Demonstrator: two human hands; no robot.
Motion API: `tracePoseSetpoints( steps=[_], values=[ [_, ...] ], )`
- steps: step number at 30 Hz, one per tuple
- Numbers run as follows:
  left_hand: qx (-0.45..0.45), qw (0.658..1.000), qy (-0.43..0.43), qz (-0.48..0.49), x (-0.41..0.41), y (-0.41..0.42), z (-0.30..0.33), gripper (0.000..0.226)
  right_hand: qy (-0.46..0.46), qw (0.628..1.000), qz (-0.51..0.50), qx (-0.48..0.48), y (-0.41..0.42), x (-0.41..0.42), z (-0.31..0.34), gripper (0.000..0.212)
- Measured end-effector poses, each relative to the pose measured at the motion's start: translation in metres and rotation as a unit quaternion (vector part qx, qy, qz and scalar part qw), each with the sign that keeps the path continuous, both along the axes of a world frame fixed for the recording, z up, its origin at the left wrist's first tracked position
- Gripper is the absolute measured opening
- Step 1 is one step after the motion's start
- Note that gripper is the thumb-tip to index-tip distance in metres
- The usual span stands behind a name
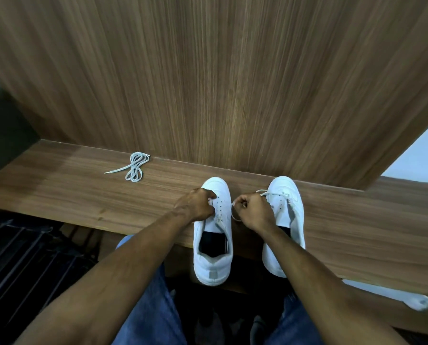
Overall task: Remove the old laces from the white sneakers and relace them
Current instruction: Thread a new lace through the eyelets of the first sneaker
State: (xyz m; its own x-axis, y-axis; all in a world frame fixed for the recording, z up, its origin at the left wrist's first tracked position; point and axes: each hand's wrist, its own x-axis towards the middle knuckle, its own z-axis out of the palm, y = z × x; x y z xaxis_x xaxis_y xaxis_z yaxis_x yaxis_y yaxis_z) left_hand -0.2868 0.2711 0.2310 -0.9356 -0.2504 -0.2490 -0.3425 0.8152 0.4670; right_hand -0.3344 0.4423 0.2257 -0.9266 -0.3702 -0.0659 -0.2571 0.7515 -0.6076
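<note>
So, 2 white sneakers sit side by side on a wooden shelf (83, 190), toes pointing at the wood panel (232, 83) behind it. The left hand (195, 204) is curled on the left sneaker (214, 245), fingers pinching something at the eyelet row just beyond the knuckles, probably the lace end, but the fingers cover it so I can't say for sure. The right hand (254, 210) is closed in a fist around a white lace (280, 195), which runs from the fist out over the front of the right sneaker (286, 207) just to that hand's right. A loop of the same lace hangs down below the fist, in the gap between the 2 shoes.

The left sneaker's opening, on the wrist side of the left hand, shows a dark insole. Its heel hangs a bit past the shelf's near edge.

Well off to the left of the left hand, farther back on the shelf, there's a loose lace (134, 166) coiled in a small bundle with 1 tip sticking out sideways.

Below both forearms you can see blue jeans (153, 307).
</note>
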Motion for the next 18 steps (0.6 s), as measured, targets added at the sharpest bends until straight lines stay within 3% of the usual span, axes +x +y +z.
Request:
tracePoseSetpoints(
  steps=[6,13,18],
  values=[
    [0.04,0.996,0.034,0.079,-0.007,0.006,-0.007,0.02,0.005,1.0,-0.019,0.0,-0.013,-0.005,-0.003,0.019],
    [0.084,0.991,0.05,0.085,-0.009,0.004,-0.018,0.025,0.043,0.997,0.032,0.047,-0.016,-0.01,-0.011,0.021],
    [0.115,0.987,0.062,0.095,-0.017,0.0,-0.036,0.016,0.1,0.986,0.078,0.106,-0.018,-0.017,-0.009,0.023]
  ],
)
